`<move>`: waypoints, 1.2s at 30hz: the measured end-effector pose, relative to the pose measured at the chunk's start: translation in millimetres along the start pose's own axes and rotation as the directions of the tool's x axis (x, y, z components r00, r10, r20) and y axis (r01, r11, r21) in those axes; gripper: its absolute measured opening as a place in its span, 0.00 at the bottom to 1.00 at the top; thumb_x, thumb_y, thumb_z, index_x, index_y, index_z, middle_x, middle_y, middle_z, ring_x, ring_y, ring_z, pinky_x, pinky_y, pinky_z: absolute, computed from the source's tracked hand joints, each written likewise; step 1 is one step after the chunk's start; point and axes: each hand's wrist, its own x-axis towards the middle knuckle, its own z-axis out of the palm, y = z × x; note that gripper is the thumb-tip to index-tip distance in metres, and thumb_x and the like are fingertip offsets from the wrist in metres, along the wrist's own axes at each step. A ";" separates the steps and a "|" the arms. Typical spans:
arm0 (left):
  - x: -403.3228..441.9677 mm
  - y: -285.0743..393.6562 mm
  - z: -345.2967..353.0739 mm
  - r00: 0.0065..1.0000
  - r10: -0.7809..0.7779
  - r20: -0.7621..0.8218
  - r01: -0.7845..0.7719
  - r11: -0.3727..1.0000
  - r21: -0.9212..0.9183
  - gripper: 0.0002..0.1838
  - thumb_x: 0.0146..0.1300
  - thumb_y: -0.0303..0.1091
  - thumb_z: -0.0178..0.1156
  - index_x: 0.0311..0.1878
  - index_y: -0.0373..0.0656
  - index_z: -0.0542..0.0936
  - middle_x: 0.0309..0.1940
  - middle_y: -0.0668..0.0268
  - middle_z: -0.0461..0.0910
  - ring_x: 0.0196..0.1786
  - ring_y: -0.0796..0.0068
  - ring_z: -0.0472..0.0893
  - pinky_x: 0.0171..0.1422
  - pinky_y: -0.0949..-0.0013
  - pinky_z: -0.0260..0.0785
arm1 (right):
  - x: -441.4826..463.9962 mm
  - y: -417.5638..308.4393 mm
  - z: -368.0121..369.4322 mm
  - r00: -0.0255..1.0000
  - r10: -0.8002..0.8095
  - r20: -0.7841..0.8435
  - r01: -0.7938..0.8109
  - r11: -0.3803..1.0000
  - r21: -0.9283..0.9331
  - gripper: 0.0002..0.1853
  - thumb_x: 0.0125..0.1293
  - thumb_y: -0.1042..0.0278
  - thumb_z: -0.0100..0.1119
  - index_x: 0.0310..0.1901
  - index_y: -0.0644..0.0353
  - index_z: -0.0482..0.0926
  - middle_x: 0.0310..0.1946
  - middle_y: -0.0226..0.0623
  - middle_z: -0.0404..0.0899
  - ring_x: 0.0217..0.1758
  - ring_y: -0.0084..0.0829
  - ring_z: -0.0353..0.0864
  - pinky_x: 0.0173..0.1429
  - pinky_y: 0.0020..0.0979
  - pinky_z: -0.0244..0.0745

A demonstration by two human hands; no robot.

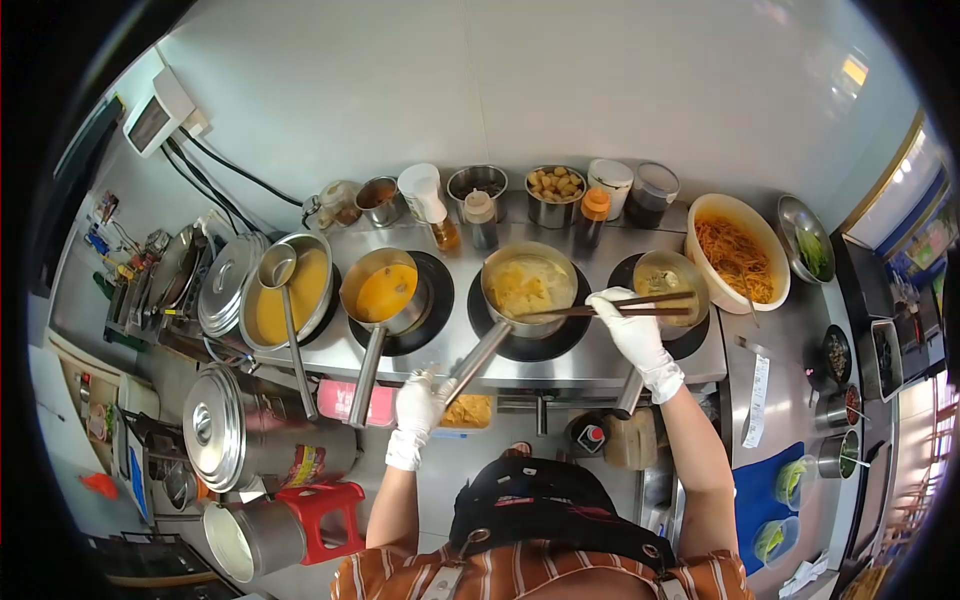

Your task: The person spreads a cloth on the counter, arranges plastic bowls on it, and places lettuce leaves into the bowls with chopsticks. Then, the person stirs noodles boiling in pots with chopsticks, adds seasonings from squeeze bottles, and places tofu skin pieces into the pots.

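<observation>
Striped sleeves and a black apron [550, 505] lie nearest, below my gloved hands. My right hand [635, 340] is closed around long brown chopsticks [650, 304], their tips at the middle pan [528, 284], which holds yellowish food in cloudy liquid. I'd judge this as stirring or loosening the food; working the chopsticks in there calls for a steady pan and tips kept low. My left hand [418, 405] is at the end of that pan's handle [480, 358], but I can't tell how firmly its fingers are closed, or on what.

Either side sit a pan of orange-yellow soup [385, 292] and a pan of thin broth [672, 285]. Seasoning bottles and tubs line the back, against a pale wall [480, 90]. To the right, a paper slip [757, 402] lies on the steel tabletop [795, 400]; to the left, a red stool [335, 515] stands beside big metal pots.
</observation>
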 end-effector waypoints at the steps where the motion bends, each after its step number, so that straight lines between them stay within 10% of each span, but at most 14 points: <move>1: 1.0 -3.4 4.6 0.997 -0.019 0.075 0.022 0.999 -0.035 0.24 0.58 0.44 0.66 0.53 0.37 0.79 0.41 0.48 0.81 0.43 0.50 0.81 0.48 0.59 0.74 | 5.3 4.0 12.3 0.994 0.097 0.054 -0.099 0.995 0.026 0.05 0.61 0.73 0.62 0.35 0.67 0.80 0.32 0.39 0.82 0.37 0.30 0.82 0.43 0.29 0.75; 8: -0.4 -5.1 11.9 0.956 -0.088 0.280 0.092 0.996 0.001 0.34 0.55 0.48 0.66 0.63 0.45 0.73 0.37 0.47 0.82 0.39 0.50 0.83 0.45 0.56 0.75 | 39.8 12.2 42.7 1.000 0.006 -0.017 -0.009 0.975 -0.221 0.08 0.62 0.69 0.61 0.35 0.66 0.80 0.33 0.41 0.83 0.40 0.38 0.82 0.45 0.32 0.75; 25: 6.4 -10.4 10.0 0.929 -0.031 0.370 0.035 0.999 -0.003 0.33 0.56 0.46 0.64 0.62 0.39 0.72 0.42 0.46 0.81 0.43 0.50 0.82 0.49 0.57 0.74 | 30.8 -4.3 31.4 0.996 0.052 -0.066 -0.058 0.995 -0.085 0.05 0.62 0.72 0.64 0.34 0.65 0.80 0.33 0.36 0.82 0.39 0.28 0.81 0.44 0.28 0.75; 29: 6.4 -12.4 9.4 0.937 0.011 0.349 0.002 0.999 -0.037 0.33 0.56 0.45 0.64 0.62 0.38 0.72 0.42 0.46 0.81 0.42 0.50 0.82 0.48 0.57 0.74 | 40.0 -43.0 20.6 0.992 0.111 -0.067 -0.128 0.918 -0.375 0.08 0.62 0.69 0.63 0.33 0.67 0.80 0.27 0.37 0.82 0.31 0.31 0.80 0.39 0.30 0.74; 36: 6.9 -12.3 9.6 0.941 0.014 0.337 -0.014 1.000 -0.004 0.32 0.57 0.46 0.64 0.62 0.39 0.72 0.39 0.46 0.81 0.41 0.49 0.82 0.45 0.55 0.74 | 42.5 -1.2 37.3 0.975 0.194 -0.107 -0.206 0.971 -0.120 0.07 0.62 0.68 0.64 0.33 0.64 0.81 0.26 0.29 0.80 0.32 0.22 0.76 0.39 0.26 0.72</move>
